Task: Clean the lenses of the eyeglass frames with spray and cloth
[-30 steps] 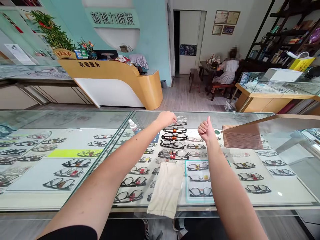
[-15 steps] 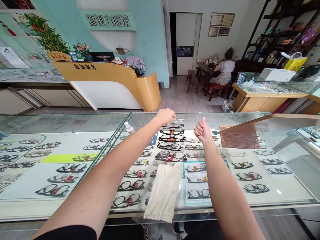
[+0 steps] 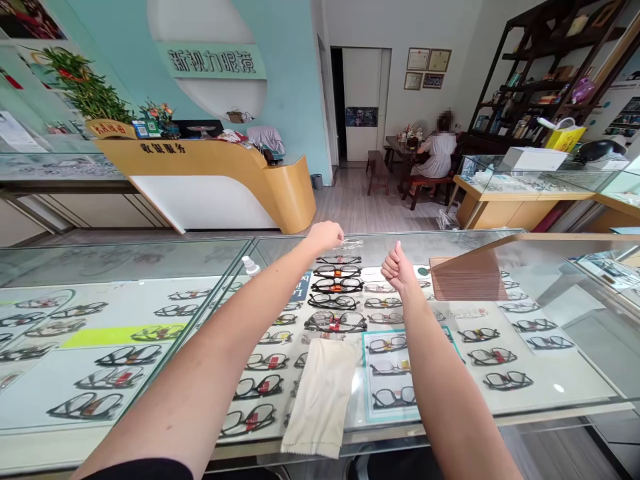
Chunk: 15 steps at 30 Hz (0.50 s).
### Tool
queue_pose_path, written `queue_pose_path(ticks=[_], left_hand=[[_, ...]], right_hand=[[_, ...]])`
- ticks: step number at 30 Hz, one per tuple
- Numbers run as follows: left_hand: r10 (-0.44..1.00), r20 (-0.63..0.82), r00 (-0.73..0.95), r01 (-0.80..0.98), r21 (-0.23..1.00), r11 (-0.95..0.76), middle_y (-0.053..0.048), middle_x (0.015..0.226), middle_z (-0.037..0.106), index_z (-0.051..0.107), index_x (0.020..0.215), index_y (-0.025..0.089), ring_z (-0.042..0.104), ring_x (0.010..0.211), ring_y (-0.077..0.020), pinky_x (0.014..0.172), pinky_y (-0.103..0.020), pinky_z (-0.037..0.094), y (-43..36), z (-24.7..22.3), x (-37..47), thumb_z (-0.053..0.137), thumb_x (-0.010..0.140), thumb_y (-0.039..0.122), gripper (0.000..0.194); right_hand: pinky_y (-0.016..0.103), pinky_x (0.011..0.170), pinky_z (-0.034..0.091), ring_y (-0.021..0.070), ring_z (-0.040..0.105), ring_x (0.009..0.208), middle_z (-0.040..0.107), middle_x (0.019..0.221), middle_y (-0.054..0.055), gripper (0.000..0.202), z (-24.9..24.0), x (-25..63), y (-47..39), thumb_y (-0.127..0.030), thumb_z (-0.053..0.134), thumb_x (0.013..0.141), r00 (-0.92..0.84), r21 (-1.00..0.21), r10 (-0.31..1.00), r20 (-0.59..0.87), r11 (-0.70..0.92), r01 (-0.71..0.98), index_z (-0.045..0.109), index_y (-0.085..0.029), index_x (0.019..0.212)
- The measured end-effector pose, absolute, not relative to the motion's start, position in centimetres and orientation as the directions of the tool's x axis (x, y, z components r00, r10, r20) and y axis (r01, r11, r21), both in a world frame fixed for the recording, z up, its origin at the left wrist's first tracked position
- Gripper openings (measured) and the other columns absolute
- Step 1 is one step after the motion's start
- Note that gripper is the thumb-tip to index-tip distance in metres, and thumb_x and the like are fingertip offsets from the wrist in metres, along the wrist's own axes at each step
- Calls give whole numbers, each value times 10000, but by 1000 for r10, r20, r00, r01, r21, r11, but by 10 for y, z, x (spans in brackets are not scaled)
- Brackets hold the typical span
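Observation:
My left hand [image 3: 325, 235] stretches to the far side of the glass display counter, its fingers closed at the edge of a clear-framed pair of glasses [image 3: 353, 245]. Toward me from it, several dark-framed glasses [image 3: 337, 285] form a column on the glass top. To the right of that column, my right hand [image 3: 399, 268] is curled into a loose fist with the thumb up, and nothing shows in it. A cream cleaning cloth [image 3: 320, 397] lies at the near end of the column and hangs over the front edge.
A white spray bottle [image 3: 251, 266] stands beyond my left forearm. A brown slatted board [image 3: 467, 279] rests at the right of the counter [image 3: 590, 393]. More glasses are displayed beneath the glass. A person [image 3: 437, 153] sits at a table at the back.
The view has shifted, so the scene sits slightly lower and to the left. The clear glasses have come a little apart from the nearest dark pair. Both hands keep nearly the same pose.

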<state>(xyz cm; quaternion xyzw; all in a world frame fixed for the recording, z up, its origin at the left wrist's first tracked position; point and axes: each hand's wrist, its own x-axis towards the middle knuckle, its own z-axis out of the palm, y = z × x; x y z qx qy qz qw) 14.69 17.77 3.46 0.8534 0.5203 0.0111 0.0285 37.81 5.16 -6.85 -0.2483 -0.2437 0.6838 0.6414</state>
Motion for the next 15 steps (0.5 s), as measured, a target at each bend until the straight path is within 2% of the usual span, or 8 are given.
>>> queue_pose_path(ticks=[4,7,9,11,13,15], left_hand=[[887,104,450,870,173,-462,-72,1126,850,899,1080,285,741,1040,-247,753,-286,494,150,54,131,696,897,471,331],[887,198,417,823,333,-461,-59,915,795,897,1099,266,691,841,-216,664,-305,430,116,67,111,678,917,553,405],[893,258,370,721,526,-451,-15,702,651,896,1056,250,567,668,-178,613,-309,358,90,71,95,704,894,588,422],[905,288,313,574,702,-422,39,578,459,886,1001,232,406,572,-143,594,-302,287,62,71,77,741,863,611,429],[919,292,266,443,809,-386,70,552,343,866,957,215,304,557,-123,594,-289,246,36,66,61,764,840,632,445],[930,284,231,334,875,-350,79,560,318,847,932,198,269,574,-115,596,-277,231,15,58,49,790,812,642,463]], right_hand=[[182,327,240,70,129,384,224,430,-115,705,-69,379,50,-663,645,1057,-51,-692,999,-12,-45,-721,231,-260,654],[187,322,220,67,115,378,208,416,-117,736,-65,377,47,-683,661,1038,-54,-731,999,0,-37,-681,198,-261,652],[191,317,201,66,103,376,180,411,-123,768,-56,375,43,-715,683,1008,-48,-766,999,12,-21,-643,173,-264,653],[197,315,185,65,98,375,161,407,-125,787,-42,369,37,-745,690,986,-38,-802,999,38,8,-597,162,-268,649],[205,321,171,66,108,373,157,402,-122,791,-24,359,29,-772,672,979,-34,-837,996,80,49,-545,170,-271,630],[217,340,159,65,126,375,167,402,-114,792,-6,341,20,-798,660,966,-44,-869,991,130,93,-486,201,-269,597]])
